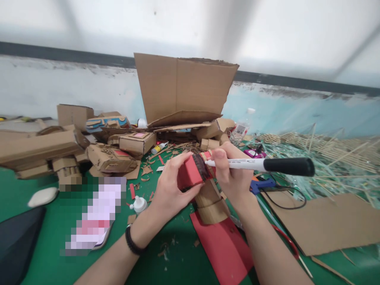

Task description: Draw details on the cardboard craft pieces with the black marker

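Note:
My left hand (168,188) is closed around the red end of a small cardboard model (189,173). A dark band crosses the model beside the red face, and a round cardboard base (214,206) shows below. In my right hand (239,184) is a white marker pen (247,163), its black cap on the rear end pointing right. The pen's tip is at the model, close to the dark band; whether it touches I cannot tell. A red sheet (221,245) lies beneath on the green table (166,261).
Cardboard models (44,148) crowd the left and back, before a large upright cardboard piece (184,89). A phone (97,213), white bottle (139,204) and dark flat object (18,241) lie left. On the right are a blue glue gun (263,185), cardboard sheet (329,225) and sticks (335,154).

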A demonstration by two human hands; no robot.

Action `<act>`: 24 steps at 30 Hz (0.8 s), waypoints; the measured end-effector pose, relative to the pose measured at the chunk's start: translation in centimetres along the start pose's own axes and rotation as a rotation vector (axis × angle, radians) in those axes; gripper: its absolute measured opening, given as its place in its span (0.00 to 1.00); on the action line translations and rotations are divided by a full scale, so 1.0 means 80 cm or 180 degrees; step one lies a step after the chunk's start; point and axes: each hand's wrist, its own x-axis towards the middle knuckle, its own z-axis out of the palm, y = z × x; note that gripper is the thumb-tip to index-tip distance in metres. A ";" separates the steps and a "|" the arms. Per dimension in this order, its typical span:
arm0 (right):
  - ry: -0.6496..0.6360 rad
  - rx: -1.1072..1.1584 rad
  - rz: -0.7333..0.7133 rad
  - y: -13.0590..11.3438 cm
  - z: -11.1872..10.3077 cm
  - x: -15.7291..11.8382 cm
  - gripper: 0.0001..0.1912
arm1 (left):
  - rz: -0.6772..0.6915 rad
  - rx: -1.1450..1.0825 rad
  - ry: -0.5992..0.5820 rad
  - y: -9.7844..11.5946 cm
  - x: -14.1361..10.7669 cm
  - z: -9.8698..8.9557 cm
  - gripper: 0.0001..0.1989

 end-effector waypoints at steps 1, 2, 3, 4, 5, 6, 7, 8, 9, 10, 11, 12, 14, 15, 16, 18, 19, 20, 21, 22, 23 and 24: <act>0.0006 0.0011 -0.0002 0.000 0.000 0.000 0.22 | 0.0000 -0.0009 -0.0002 0.000 0.000 0.000 0.37; 0.0022 0.0008 -0.0007 0.000 0.000 0.000 0.22 | -0.0003 -0.0015 -0.0007 0.001 0.000 0.000 0.37; 0.0039 -0.0007 -0.0011 0.000 0.000 0.000 0.22 | -0.0007 -0.0018 -0.0008 0.001 0.000 0.000 0.37; 0.0042 -0.0020 -0.0013 0.000 0.000 -0.001 0.22 | -0.0011 -0.0017 -0.0009 0.001 0.000 -0.001 0.37; 0.0042 -0.0020 -0.0017 0.000 0.000 -0.001 0.22 | -0.0017 -0.0014 -0.0011 0.002 0.000 -0.001 0.37; 0.0049 -0.0012 -0.0015 0.001 0.000 -0.001 0.23 | -0.0020 -0.0010 -0.0013 0.002 0.000 -0.001 0.37; 0.0065 -0.0002 -0.0011 0.001 0.000 -0.001 0.23 | -0.0019 -0.0009 -0.0016 0.002 0.000 -0.001 0.37; 0.0083 0.0004 -0.0005 0.002 0.000 -0.002 0.23 | -0.0014 -0.0010 -0.0016 0.003 0.000 -0.001 0.37; 0.0098 0.0009 0.0007 0.002 0.001 -0.002 0.24 | -0.0003 -0.0014 -0.0011 0.003 0.000 -0.001 0.37; 0.0100 0.0019 0.0027 0.003 0.001 -0.002 0.24 | 0.0007 -0.0020 -0.0006 0.002 0.001 -0.001 0.37; 0.0092 0.0037 0.0051 0.003 0.001 -0.002 0.25 | 0.0016 -0.0027 -0.0001 0.002 0.001 -0.001 0.37; 0.0075 0.0059 0.0073 0.002 0.000 -0.002 0.26 | 0.0023 -0.0036 0.0003 0.002 0.001 0.000 0.37; 0.0080 0.0102 0.0080 0.001 0.000 -0.002 0.26 | 0.0030 -0.0051 0.0011 0.002 0.001 0.000 0.37; 0.0090 0.0110 0.0079 0.001 0.000 -0.001 0.27 | 0.0032 -0.0055 0.0014 0.002 0.002 0.000 0.37; 0.0093 0.0117 0.0076 0.000 0.000 -0.001 0.27 | 0.0036 -0.0057 0.0015 0.002 0.002 0.000 0.37; 0.0077 0.0144 0.0068 -0.001 -0.001 0.000 0.28 | 0.0042 -0.0058 0.0015 0.002 0.002 0.000 0.37; 0.0077 0.0152 0.0071 -0.001 -0.001 0.000 0.28 | 0.0040 -0.0060 0.0012 0.002 0.002 0.000 0.37; 0.0084 0.0157 0.0075 -0.002 -0.001 0.000 0.28 | 0.0038 -0.0060 0.0012 0.003 0.002 0.000 0.37; 0.0087 0.0177 0.0081 -0.002 -0.001 0.000 0.28 | 0.0036 -0.0059 0.0015 0.003 0.002 0.000 0.37; 0.0085 0.0214 0.0091 -0.002 -0.001 0.000 0.28 | 0.0030 -0.0056 0.0015 0.003 0.002 0.000 0.37; 0.0081 0.0259 0.0102 -0.003 -0.001 0.000 0.27 | 0.0026 -0.0051 0.0015 0.003 0.002 0.000 0.37; 0.0070 0.0302 0.0109 -0.003 -0.001 0.000 0.27 | 0.0028 -0.0047 0.0016 0.003 0.001 0.000 0.37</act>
